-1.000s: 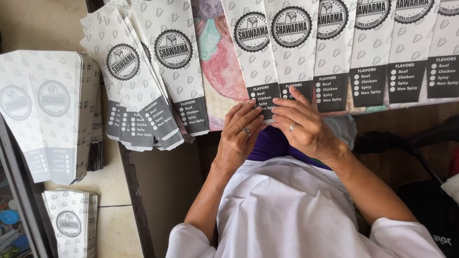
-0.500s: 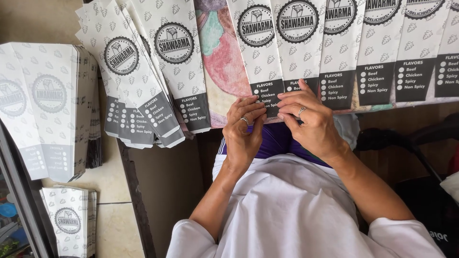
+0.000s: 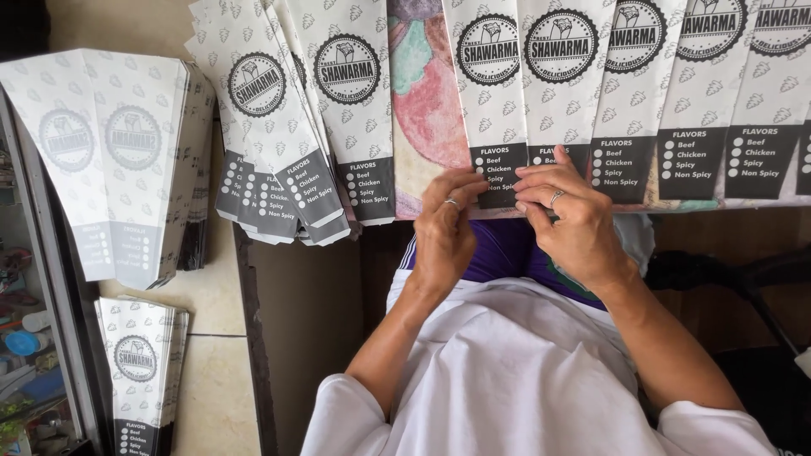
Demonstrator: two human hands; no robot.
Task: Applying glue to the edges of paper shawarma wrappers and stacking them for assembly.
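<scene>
Hands lower now (sleeve [image 3: 494, 127] edge under fingers [image 3: 460, 181])

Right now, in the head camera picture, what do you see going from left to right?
Pale upside-down paper stack → fanned printed sleeves → colourful cloth → left hand → right hand → row of printed sleeves.

Both bare forearms reach forward from white sleeves, wrists close together. The left hand [image 3: 445, 232] curls its ringed fingers inward, while the right hand [image 3: 574, 221], also ringed, lies flatter, fingertips nearly meeting the left's.
</scene>
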